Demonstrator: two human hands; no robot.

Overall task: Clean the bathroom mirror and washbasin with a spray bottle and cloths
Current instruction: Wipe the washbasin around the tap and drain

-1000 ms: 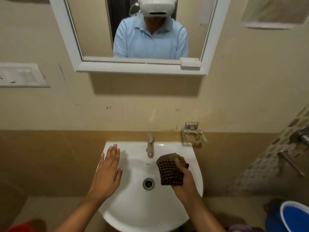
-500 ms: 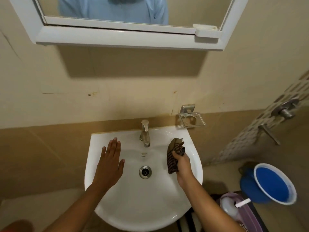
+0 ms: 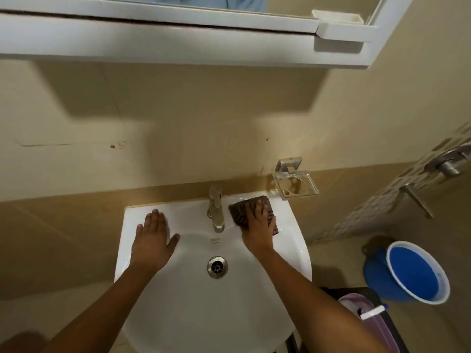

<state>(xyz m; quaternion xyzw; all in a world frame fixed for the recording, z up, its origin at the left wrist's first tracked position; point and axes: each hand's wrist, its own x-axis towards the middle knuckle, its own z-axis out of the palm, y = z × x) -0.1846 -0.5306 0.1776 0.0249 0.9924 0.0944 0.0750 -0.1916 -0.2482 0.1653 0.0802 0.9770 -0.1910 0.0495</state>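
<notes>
The white washbasin is fixed to the wall below the white-framed mirror, of which only the lower edge shows. My right hand presses a dark checked cloth flat on the basin's back right ledge, just right of the metal tap, with its fingers spread over the cloth. My left hand lies flat on the basin's left rim, fingers straight. I cannot make out a spray bottle for certain.
A wire soap holder sticks out of the wall right of the tap. On the floor at the right stand a blue bucket and a purple tub with a white nozzle-like part. Wall taps sit far right.
My right hand has moved the cloth from over the bowl up to the back right ledge and now presses it flat. The view has tilted down; my left hand stays on the rim.
</notes>
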